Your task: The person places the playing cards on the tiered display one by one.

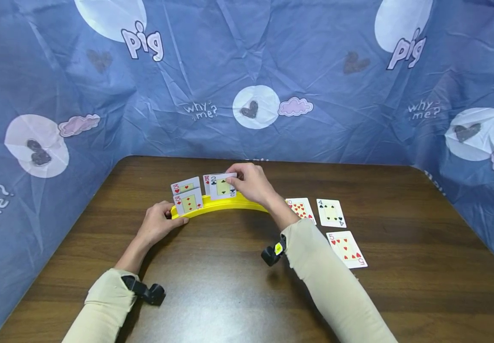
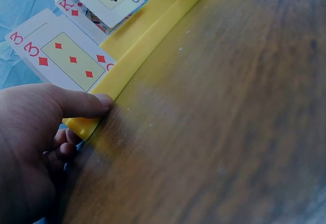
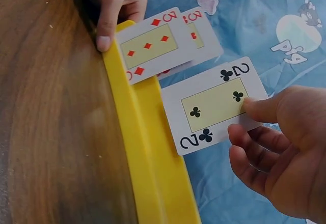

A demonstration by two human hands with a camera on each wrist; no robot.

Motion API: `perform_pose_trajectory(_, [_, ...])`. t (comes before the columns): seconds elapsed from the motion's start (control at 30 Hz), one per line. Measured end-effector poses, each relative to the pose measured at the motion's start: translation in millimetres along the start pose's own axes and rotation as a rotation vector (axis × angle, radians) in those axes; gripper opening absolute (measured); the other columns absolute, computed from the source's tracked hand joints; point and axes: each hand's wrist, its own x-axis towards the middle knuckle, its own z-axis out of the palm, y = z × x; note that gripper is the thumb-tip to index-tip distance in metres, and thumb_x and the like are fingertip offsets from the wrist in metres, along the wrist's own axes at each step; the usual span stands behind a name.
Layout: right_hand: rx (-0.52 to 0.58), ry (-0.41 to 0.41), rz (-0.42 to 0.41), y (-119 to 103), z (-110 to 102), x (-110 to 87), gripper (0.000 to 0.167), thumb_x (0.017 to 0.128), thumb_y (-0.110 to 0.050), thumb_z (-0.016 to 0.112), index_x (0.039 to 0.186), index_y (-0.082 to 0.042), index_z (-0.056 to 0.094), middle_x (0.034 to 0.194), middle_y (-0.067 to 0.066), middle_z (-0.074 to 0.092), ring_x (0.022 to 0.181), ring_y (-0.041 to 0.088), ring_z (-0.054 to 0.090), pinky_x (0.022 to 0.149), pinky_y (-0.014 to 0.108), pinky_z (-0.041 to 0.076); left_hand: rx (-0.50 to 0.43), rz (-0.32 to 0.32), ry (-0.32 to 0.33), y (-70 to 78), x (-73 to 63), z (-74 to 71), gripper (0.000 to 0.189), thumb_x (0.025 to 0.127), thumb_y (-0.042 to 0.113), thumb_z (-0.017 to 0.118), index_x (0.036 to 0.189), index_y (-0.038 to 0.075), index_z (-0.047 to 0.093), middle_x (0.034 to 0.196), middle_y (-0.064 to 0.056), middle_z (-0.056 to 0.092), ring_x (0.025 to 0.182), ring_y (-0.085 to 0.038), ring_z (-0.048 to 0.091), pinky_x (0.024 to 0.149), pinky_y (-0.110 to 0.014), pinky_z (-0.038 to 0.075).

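A curved yellow card holder [image 1: 230,203] stands on the table, and my left hand [image 1: 157,223] grips its left end, thumb on the front face. Between thumb and fingers my right hand [image 1: 253,183] pinches the two of clubs [image 3: 204,112] by its outer part. That card is just above the holder, overlapping the king of diamonds [image 2: 76,18]; whether its lower edge sits in a slot I cannot tell. Close to the left hand, the three of diamonds [image 2: 74,58] stands in the front of the holder, with the three of hearts [image 1: 187,184] behind it.
Face up on the wooden table [image 1: 212,276], right of the holder, lie the four of spades [image 1: 331,213], the five of hearts [image 1: 347,249] and a ten of hearts [image 1: 300,208] partly hidden by the right arm. A blue printed cloth [image 1: 337,119] hangs behind the table.
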Motion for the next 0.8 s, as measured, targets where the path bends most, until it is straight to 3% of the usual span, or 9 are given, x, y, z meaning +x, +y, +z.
perform_pose_trajectory(0.43, [0.007,0.004,0.029,4,19,-4.7,0.017,0.096,-0.014,0.066,0.11,-0.007,0.074,0.104,0.009,0.075,0.086,0.017,0.064,0.077,0.027,0.048,-0.017,-0.017,-0.006,0.3,-0.2,0.9,0.036,0.085,0.02,0.078,0.111,-0.005,0.072,0.109,-0.021,0.064,0.095,-0.028,0.055,0.077,-0.031,0.038])
perform_pose_trajectory(0.8, [0.001,0.029,0.02,8,29,-5.1,0.013,0.094,-0.011,0.067,0.104,-0.007,0.074,0.1,0.009,0.076,0.083,0.016,0.064,0.074,0.025,0.047,-0.011,-0.004,0.003,0.3,-0.3,0.6,0.036,0.085,0.019,0.078,0.11,-0.005,0.072,0.109,-0.022,0.064,0.094,-0.027,0.055,0.077,-0.031,0.037])
